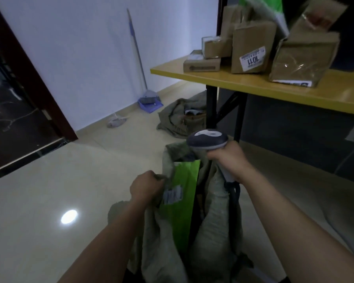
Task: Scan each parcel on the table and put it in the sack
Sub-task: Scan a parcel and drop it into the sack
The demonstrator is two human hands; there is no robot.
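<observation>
A grey-green woven sack [164, 248] stands open on the floor between my arms. A flat green parcel [182, 201] with a white label sits upright in its mouth, partly inside. My left hand [146, 185] is closed on the sack's left rim beside the parcel. My right hand [230, 159] grips the handle of a grey barcode scanner [207, 138], whose head points left above the sack; its cord hangs down by the sack. Several brown cardboard parcels [250, 48] stand on the yellow table [274, 86] at the upper right.
A second grey sack [180, 117] with items in it lies on the floor by the black table leg [211, 107]. A broom and purple dustpan [149, 101] lean against the white wall. A dark door frame [29, 78] is at left. The floor is glossy tile.
</observation>
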